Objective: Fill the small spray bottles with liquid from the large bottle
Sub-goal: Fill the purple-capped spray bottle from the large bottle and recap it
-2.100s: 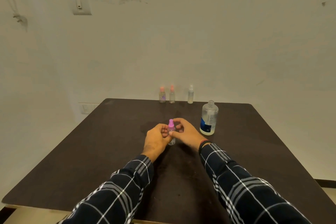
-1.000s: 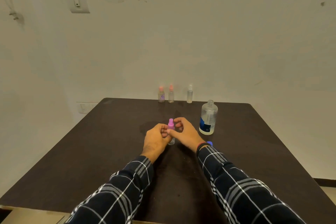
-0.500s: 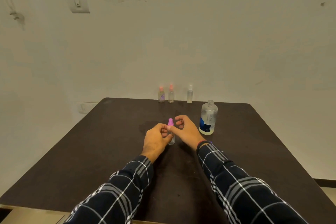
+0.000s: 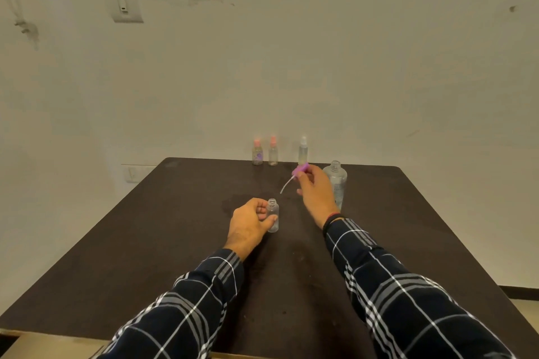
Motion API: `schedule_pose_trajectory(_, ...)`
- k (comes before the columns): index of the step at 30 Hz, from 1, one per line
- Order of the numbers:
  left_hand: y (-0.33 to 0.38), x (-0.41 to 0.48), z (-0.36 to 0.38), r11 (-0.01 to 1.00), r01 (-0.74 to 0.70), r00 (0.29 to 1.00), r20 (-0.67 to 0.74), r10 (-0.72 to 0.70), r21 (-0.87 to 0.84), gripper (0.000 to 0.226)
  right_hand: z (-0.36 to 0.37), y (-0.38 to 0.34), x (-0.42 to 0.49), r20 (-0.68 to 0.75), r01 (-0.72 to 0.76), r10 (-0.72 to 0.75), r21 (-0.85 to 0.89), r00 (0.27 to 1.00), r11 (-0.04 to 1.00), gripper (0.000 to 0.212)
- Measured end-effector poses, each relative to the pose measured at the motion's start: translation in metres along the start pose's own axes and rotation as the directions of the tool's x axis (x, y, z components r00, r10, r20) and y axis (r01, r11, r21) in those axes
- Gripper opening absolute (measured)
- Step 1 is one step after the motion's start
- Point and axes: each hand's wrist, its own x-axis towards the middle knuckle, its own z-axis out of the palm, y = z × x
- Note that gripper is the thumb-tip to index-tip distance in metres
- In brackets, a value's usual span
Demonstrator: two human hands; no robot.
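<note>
Head view: our left hand (image 4: 248,224) grips the open bottle (image 4: 273,215); our right hand (image 4: 316,192) pinches the pink sprayer (image 4: 300,169), half hiding the large bottle (image 4: 337,181).

The right hand (image 4: 316,194) covers the lower left of the large bottle (image 4: 337,181), so its label and liquid level cannot be read. The left hand (image 4: 248,223) hides the left side of the small open bottle (image 4: 273,217). The three far bottles (image 4: 273,151) are blurred and too small to judge their fill. The tabletop (image 4: 145,242) and both sleeves (image 4: 408,300) run off the bottom edge.
</note>
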Motion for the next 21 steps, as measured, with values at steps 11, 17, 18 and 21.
schedule_pose_trajectory(11, -0.003, 0.002, 0.000, 1.000, 0.009, 1.000, 0.010, -0.010, 0.024, 0.031, 0.010, 0.028, -0.008, 0.134, -0.072, 0.240, -0.722, 0.961, 0.689, 0.035)
schedule_pose_trajectory(17, 0.003, -0.003, -0.002, 0.999, -0.002, 1.000, 0.001, 0.002, 0.033, 0.028, -0.002, 0.021, -0.029, 0.023, -0.131, 0.219, -0.738, 0.975, 0.662, 0.046)
schedule_pose_trajectory(18, 0.004, -0.003, -0.002, 1.000, -0.003, 1.000, -0.005, 0.003, 0.028, 0.027, -0.009, 0.018, -0.035, -0.038, -0.102, 0.107, -0.719, 0.994, 0.687, 0.036)
schedule_pose_trajectory(21, 0.005, -0.003, 0.000, 1.000, 0.002, 1.000, -0.018, -0.002, 0.017, 0.027, -0.033, 0.004, -0.050, -0.336, -0.056, -0.215, -0.643, 0.917, 0.764, 0.028)
